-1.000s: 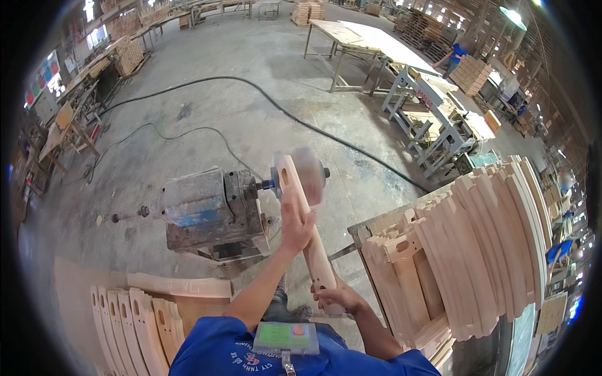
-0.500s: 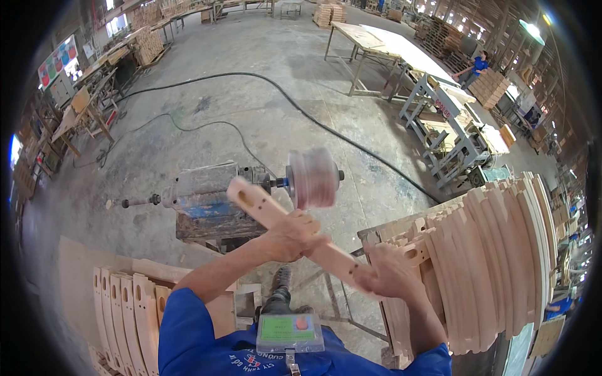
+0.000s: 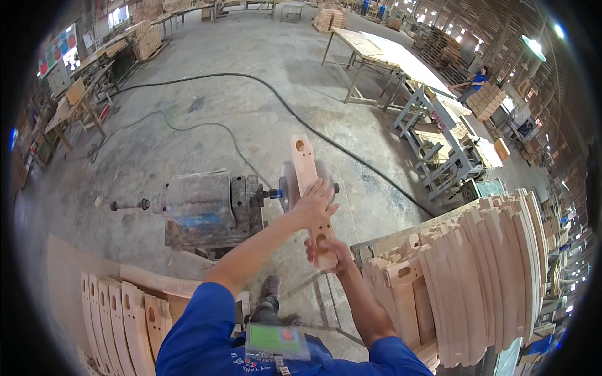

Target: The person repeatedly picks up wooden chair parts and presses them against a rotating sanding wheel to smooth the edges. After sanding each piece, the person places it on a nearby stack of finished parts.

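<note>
I hold a curved pale wooden piece (image 3: 305,169) with slots cut in it, standing nearly upright in front of me. My left hand (image 3: 313,205) grips its middle and my right hand (image 3: 327,252) grips its lower end. The piece rests against the pink sanding drum (image 3: 291,186) on the shaft of a grey motor (image 3: 207,203), which stands on the floor to my left. The drum is mostly hidden behind the wood.
A rack of several similar curved wooden pieces (image 3: 476,269) stands at my right, another row (image 3: 119,319) at my lower left. Black cables (image 3: 263,100) snake over the concrete floor. Work tables (image 3: 382,56) and machines (image 3: 445,150) stand beyond; a person in blue (image 3: 478,78) works far right.
The wooden piece has swung from lying slanted across my front to standing nearly upright against the drum. Both hands stayed on it.
</note>
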`<state>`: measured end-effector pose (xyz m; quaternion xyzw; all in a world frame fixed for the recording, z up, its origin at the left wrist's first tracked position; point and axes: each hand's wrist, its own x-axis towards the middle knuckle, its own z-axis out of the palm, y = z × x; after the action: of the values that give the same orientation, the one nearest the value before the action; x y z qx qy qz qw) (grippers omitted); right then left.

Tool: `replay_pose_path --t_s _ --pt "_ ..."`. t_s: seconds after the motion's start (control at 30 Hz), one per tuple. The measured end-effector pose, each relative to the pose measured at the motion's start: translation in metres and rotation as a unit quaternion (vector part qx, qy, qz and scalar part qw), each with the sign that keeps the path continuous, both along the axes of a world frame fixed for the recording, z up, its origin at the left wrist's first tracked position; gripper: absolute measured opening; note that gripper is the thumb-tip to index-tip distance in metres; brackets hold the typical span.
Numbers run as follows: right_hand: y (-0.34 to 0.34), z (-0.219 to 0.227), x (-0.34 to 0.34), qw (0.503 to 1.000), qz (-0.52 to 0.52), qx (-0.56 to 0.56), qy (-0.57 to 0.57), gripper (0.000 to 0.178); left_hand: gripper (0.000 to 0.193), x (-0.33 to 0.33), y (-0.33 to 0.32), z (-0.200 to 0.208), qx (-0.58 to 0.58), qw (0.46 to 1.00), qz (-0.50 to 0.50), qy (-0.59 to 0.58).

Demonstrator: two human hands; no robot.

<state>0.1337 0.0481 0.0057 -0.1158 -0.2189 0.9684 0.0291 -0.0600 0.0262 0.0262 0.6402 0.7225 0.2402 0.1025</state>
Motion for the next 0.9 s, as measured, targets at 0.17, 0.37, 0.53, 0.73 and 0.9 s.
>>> replay_pose_path --t_s 0.17,0.37,0.53,0.73,0.9 --pt "-0.025 -0.035 0.012 0.998 -0.034 -0.057 -0.013 0.052 0.072 0.024 -0.007 -0.02 0.023 0.996 0.027 0.08" --pt "-0.137 -0.042 0.161 0.998 -0.008 -0.049 -0.044 0.077 0.064 0.122 -0.117 -0.03 0.1 0.995 -0.021 -0.018" --pt "-0.044 -0.026 0.082 0.791 -0.046 0.556 -0.251 0.1 0.063 0.072 -0.058 -0.012 0.107 0.992 0.042 0.047" --pt "-0.029 0.01 -0.001 0.31 -0.036 0.89 -0.333 0.095 0.065 0.016 -0.038 -0.027 0.049 0.989 0.082 0.113" --pt "-0.114 -0.017 0.14 0.325 0.014 0.901 -0.287 0.095 0.07 0.123 -0.123 -0.054 0.118 0.991 0.009 -0.057"
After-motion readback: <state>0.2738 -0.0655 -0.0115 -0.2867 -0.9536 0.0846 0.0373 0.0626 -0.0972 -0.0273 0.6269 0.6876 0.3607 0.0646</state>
